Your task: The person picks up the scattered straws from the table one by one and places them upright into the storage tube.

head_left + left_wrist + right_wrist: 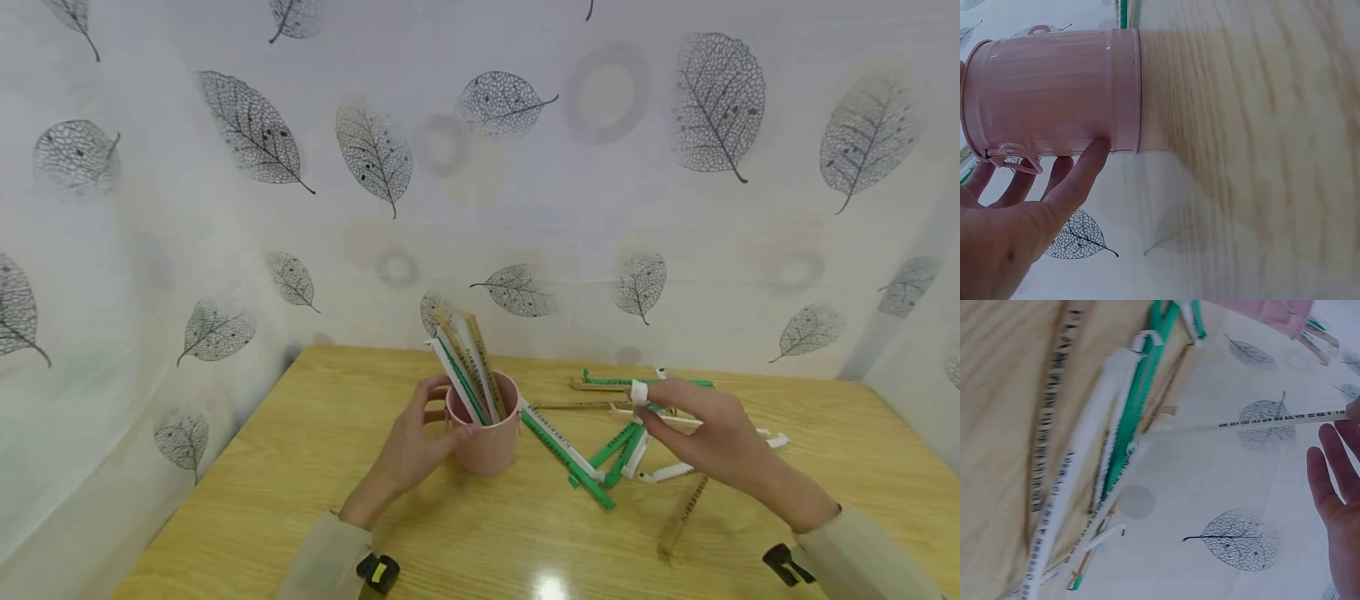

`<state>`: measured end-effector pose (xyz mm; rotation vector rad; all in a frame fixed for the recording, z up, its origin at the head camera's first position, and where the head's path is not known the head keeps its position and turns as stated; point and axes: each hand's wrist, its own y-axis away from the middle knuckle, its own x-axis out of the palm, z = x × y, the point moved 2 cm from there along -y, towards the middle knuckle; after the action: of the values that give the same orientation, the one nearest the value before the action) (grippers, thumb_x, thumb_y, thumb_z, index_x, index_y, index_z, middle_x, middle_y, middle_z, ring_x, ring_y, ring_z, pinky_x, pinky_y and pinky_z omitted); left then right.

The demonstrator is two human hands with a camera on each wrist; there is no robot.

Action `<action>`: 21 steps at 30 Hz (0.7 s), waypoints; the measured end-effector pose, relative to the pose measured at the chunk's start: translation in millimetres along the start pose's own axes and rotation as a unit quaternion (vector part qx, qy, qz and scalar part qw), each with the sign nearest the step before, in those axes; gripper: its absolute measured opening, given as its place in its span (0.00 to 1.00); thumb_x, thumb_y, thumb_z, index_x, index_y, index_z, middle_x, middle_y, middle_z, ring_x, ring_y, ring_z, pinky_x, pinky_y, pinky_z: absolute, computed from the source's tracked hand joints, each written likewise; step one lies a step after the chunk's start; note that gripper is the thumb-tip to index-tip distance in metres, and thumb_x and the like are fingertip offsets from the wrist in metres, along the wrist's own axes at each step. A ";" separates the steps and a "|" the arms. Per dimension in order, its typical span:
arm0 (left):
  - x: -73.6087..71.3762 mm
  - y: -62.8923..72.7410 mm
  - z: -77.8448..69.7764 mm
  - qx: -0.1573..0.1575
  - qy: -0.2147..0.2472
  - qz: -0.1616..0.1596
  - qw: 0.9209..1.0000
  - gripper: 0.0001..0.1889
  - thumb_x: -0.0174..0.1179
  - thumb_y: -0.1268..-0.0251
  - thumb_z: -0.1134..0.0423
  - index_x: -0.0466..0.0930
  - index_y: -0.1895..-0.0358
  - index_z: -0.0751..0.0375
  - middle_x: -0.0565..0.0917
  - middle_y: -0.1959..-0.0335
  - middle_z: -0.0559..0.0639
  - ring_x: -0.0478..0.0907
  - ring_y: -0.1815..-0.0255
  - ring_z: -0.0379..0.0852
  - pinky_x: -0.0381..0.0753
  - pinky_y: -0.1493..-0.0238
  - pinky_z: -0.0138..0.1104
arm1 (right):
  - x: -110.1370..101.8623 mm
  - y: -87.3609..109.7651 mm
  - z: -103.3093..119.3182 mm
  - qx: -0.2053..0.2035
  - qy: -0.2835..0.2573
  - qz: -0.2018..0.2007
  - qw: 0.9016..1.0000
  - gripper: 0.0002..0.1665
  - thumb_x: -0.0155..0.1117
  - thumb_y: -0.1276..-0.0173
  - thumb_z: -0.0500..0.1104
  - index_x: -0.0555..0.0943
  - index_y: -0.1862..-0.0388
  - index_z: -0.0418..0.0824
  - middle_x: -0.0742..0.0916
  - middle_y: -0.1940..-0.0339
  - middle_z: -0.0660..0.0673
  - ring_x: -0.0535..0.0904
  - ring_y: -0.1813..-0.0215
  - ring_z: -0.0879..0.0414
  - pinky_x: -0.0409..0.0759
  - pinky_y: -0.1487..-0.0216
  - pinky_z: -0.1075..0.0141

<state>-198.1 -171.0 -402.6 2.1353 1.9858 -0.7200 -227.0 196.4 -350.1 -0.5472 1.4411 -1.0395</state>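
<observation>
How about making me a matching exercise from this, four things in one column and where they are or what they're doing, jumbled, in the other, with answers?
1. Left hand
2. Right hand
3. Pink bucket
4. Leaf-print sheet

A. Behind the table
B. Holding a white strip
C. Gripping the bucket
D. Upright, with printed strips standing in it

Pairs: 1-C, 2-B, 3-D, 4-A

pink bucket (486,452), upright on tabletop (300,450); printed white, green and brown sticks (487,367) leaning inside; loose sticks (562,442) scattered beside it; one pale stick (1266,423), held.
</observation>
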 end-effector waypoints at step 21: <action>3.4 1.3 -3.8 -0.025 0.002 -0.009 1.000 0.37 0.70 0.36 0.52 0.62 0.26 0.42 0.75 0.31 0.56 0.80 0.38 0.59 0.82 0.37 0.56 | -0.2 -61.4 -5.5 0.066 -0.116 -0.090 0.987 0.29 0.70 0.40 0.24 0.75 0.40 0.20 0.91 0.61 0.42 0.88 0.55 0.65 0.86 0.56 0.78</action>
<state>-195.8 -166.5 -401.0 2.0953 2.0065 -0.6621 -247.1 168.2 -299.1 -0.6880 1.1252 -1.1643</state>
